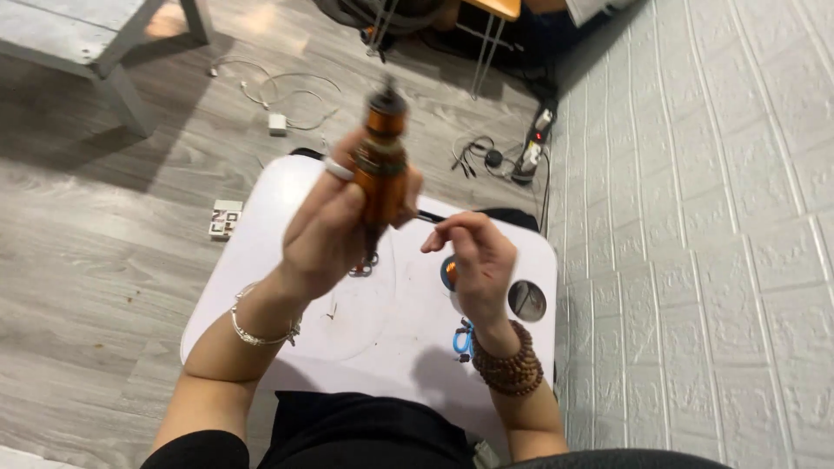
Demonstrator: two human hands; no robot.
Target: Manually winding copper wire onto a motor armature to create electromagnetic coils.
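Resting nearest, a white rounded lap table; above it, right hand pinching a thin dark rod; left hand gripping an orange metallic cylindrical tool, long axis upright, dark tip pointing away; beyond, grey wood-grain floor, white cables; embossed brick-pattern wall to the right.

No screens or signs show anywhere. One small white box-like package with dark markings lies on the grey wooden floor, left of centre.
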